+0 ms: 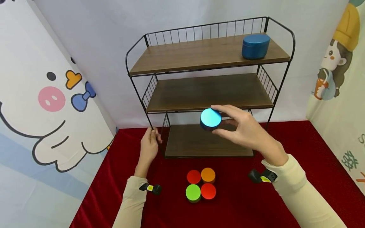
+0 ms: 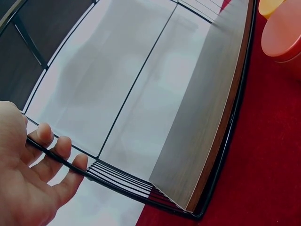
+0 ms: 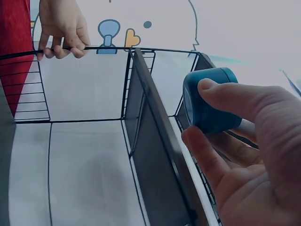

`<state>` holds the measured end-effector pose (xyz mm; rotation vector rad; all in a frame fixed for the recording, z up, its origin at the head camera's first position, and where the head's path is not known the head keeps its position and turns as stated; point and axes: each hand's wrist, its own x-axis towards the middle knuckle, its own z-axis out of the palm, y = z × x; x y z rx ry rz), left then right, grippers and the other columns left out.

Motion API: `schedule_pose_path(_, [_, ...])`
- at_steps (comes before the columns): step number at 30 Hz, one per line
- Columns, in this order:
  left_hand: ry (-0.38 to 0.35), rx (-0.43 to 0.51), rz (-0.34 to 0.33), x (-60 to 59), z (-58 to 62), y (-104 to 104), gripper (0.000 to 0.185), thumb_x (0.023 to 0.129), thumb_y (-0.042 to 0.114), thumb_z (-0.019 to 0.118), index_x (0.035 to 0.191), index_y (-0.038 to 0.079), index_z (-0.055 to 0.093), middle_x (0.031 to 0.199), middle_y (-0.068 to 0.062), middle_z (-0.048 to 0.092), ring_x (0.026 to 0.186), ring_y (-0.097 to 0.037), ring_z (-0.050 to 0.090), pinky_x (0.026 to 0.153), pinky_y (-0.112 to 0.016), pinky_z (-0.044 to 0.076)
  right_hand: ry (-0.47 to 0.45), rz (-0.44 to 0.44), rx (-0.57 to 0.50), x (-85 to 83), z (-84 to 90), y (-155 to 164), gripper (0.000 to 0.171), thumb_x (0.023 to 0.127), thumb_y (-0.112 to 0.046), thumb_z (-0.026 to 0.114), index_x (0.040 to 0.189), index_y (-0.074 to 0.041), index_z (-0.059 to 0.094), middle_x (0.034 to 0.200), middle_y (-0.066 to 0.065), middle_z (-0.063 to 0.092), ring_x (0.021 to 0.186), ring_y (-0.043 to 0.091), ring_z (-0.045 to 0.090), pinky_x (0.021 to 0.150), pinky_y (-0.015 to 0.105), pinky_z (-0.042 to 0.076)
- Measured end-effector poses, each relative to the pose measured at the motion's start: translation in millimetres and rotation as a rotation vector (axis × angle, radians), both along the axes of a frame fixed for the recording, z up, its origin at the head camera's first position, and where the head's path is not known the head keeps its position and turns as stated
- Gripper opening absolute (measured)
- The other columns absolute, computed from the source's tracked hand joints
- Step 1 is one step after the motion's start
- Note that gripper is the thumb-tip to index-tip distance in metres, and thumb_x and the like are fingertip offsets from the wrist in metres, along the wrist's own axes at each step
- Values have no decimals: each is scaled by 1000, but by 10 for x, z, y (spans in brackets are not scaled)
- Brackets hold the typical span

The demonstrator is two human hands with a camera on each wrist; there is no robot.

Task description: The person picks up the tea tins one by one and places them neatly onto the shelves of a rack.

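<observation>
Pinching the teal tin (image 1: 210, 119) by its sides, right hand (image 1: 245, 129) holds it before the middle shelf (image 1: 208, 91). Likely light, rigid, slick; side grip suits. Left hand (image 1: 149, 146) curls round the rack's leg (image 1: 144, 109).

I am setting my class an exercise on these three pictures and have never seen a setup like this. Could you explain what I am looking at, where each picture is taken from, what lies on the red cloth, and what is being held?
No machine here: a person works with two bare hands, wearing a camera on the head and one on each wrist. The wide picture is the head view, looking down. A three-tier wire shelf rack stands on a red cloth. The right hand holds a small teal tin between thumb and fingers in front of the rack; the right wrist view shows it close up. The left hand grips the rack's black wire frame at its left leg, as the left wrist view shows. On the cloth lie four round tins: two red, one orange, one green. A larger blue tin sits on the top shelf.
</observation>
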<state>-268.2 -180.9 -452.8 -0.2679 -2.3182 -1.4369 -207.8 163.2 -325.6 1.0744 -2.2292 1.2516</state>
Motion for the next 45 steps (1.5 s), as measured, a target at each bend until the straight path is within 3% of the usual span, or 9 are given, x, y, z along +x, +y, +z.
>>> schedule_pose_path(3, [-9,9,1,2,7,20,33,113,19,34,99,-5,51,82,-27,60,76,-40,64,73,-53,56,41,15,17,-36,105,0,74,73,10,88,140,3,57,134,18,64,115,29,68,92,23,57])
schedule_pose_path(5, [-18,6,3,13,30,33,33,113,17,33,99,-8,51,82,-29,59,77,-43,64,73,-50,57,73,20,32,-61,184,-7,73,73,10,88,139,4,58,133,18,65,115,29,69,92,21,56])
schedule_pose_path(8, [-22,7,-2,87,137,70,33,113,13,33,99,-11,50,83,-32,58,77,-46,63,72,-46,56,117,24,51,-89,302,-22,73,73,9,89,139,4,58,132,18,66,114,28,69,93,20,56])
schedule_pose_path(14, [-15,15,-18,241,336,133,30,112,10,35,97,-12,49,82,-33,57,78,-48,62,74,-55,56,137,39,58,-105,457,-41,74,73,8,89,139,5,58,133,19,65,111,27,71,92,29,58])
schedule_pose_path(17, [-20,17,-23,253,348,140,30,112,10,35,97,-11,49,82,-33,58,78,-48,62,74,-54,56,136,37,55,-104,493,-37,74,72,9,89,139,5,58,133,18,65,111,27,71,90,30,59])
schedule_pose_path(24, [-27,35,-15,240,339,143,32,112,12,35,97,-12,49,82,-34,57,78,-50,62,76,-62,54,135,68,42,-134,616,-54,71,75,11,87,139,5,57,133,18,65,112,28,71,92,21,57])
schedule_pose_path(28, [-29,29,-16,237,335,140,31,112,12,35,97,-12,49,82,-34,57,78,-49,63,76,-61,55,135,70,40,-147,712,-64,71,75,11,86,140,5,57,135,18,65,112,27,71,94,17,55])
schedule_pose_path(32, [-30,26,-16,240,340,141,32,112,12,35,97,-12,49,83,-34,57,78,-49,63,75,-57,55,152,70,41,-153,803,-78,72,75,11,87,140,5,57,136,19,64,114,28,69,96,17,54])
schedule_pose_path(45, [-26,37,-19,243,339,144,33,112,12,35,97,-13,49,83,-35,56,77,-50,62,77,-63,54,182,29,85,-193,1046,-126,72,78,5,87,142,2,56,139,16,63,119,25,66,99,21,54])
